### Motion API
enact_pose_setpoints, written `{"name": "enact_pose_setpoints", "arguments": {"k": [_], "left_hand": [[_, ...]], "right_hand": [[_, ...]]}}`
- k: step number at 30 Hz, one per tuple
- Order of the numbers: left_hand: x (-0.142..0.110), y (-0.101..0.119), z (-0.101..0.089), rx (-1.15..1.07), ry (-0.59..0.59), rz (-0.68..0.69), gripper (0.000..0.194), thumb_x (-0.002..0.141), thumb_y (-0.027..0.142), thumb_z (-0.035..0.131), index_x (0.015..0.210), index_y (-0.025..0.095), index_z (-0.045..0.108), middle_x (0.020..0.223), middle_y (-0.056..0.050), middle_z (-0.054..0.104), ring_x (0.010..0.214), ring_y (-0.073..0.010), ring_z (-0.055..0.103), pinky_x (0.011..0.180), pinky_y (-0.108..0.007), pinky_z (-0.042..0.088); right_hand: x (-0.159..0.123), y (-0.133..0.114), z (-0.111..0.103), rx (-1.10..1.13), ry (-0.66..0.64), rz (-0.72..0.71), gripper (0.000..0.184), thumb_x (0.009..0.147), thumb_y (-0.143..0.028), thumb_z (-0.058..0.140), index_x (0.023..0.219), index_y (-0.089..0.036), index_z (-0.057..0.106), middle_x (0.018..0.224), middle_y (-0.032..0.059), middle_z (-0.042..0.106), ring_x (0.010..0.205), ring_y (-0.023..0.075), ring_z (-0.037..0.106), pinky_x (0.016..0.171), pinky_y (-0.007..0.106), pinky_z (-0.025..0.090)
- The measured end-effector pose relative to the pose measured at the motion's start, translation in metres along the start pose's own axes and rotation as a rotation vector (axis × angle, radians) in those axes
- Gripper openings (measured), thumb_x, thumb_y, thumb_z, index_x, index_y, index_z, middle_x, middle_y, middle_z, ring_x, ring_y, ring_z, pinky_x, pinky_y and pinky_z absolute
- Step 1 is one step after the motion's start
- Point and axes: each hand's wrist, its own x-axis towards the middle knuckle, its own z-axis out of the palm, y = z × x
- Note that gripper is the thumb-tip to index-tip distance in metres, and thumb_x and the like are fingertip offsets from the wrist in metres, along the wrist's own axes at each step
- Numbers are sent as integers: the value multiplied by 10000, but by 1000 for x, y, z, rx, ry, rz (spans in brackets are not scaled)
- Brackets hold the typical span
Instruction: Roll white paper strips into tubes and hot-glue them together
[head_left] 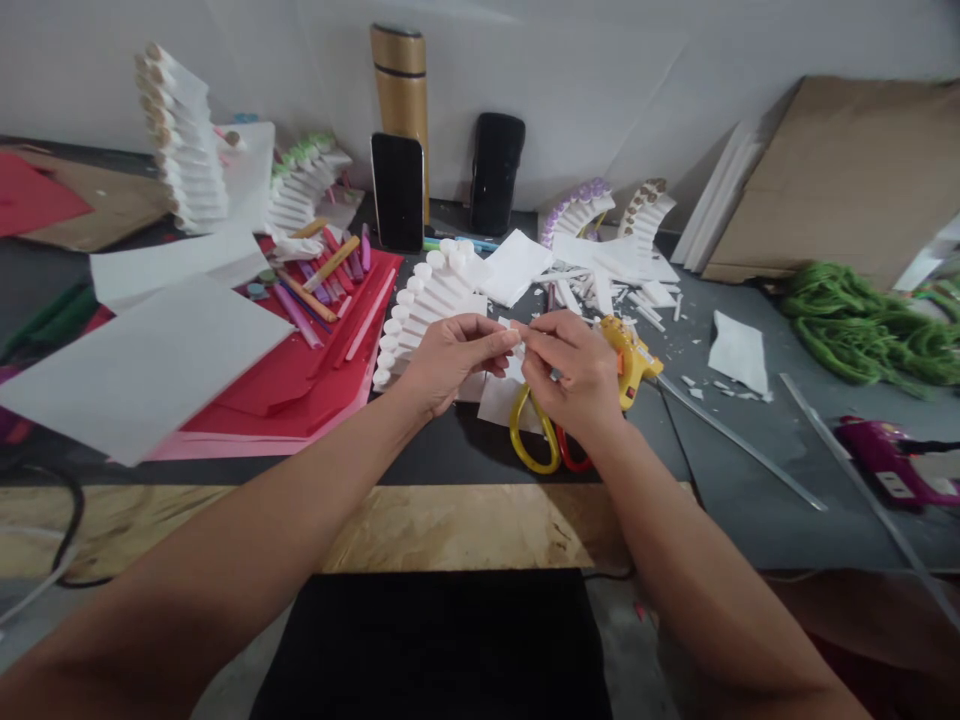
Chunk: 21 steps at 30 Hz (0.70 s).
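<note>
While yellow-handled scissors (534,465) lay beneath the right hand (571,365), its fingertips met those of the left hand (457,355), both closed on a small white piece (519,348) | piece: at the fingertips, just right of the white pleated model (420,315), shape mostly hidden | a light, even pinch probably served best, since hard pressure risked creasing it.

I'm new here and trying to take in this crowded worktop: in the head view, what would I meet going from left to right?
Red sheet at the left edge, white fan with tan tips, white fan with green tips, left hand, right hand, yellow glue gun, small loose white sheet, green yarn.
</note>
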Motion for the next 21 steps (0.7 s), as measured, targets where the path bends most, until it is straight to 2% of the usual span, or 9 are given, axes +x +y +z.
{"name": "enact_pose_setpoints", "arguments": {"k": [5,8,11,14,18,21], "left_hand": [[-1,0,0,45,10,0,311,642,328,898,730,119,686,633,10,643,531,-70,576,571,-216,482],[0,0,0,20,3,-15,315,645,333,903,743,117,695,636,2,655,533,-67,571,564,-205,466],[0,0,-1,-86,-35,-51,323,645,338,911,750,118,699,639,-9,663,559,-69,578,567,-188,460],[1,2,-1,-219,-87,-113,333,625,311,929,737,103,695,644,-15,652,572,-61,566,552,-164,450],[1,5,-1,-316,-92,-207,260,707,244,883,756,77,689,686,-26,645,582,-52,568,540,-142,465],[1,5,-2,-355,-86,-256,189,792,210,813,769,73,684,704,-32,644,577,-52,575,539,-136,481]], "right_hand": [[1,1,-4,-102,-32,-77,217,892,-125,546,942,-223,732,971,89,685,846,201,636,697,333,520],[1,-1,-5,-52,-14,-55,272,883,-114,550,1024,-244,743,979,84,686,844,201,637,702,343,527],[1,-2,-7,59,73,42,374,881,-106,551,1152,-279,742,994,74,675,788,182,622,656,336,522],[1,-3,-7,211,140,188,395,896,-123,542,1174,-306,756,995,57,661,689,141,593,583,310,502],[3,-9,-5,477,107,390,322,911,-186,585,1115,-338,781,1006,26,641,622,92,578,522,269,498],[4,-13,-2,557,94,451,255,902,-222,636,1072,-325,795,1001,20,638,599,76,571,507,256,504]]}}
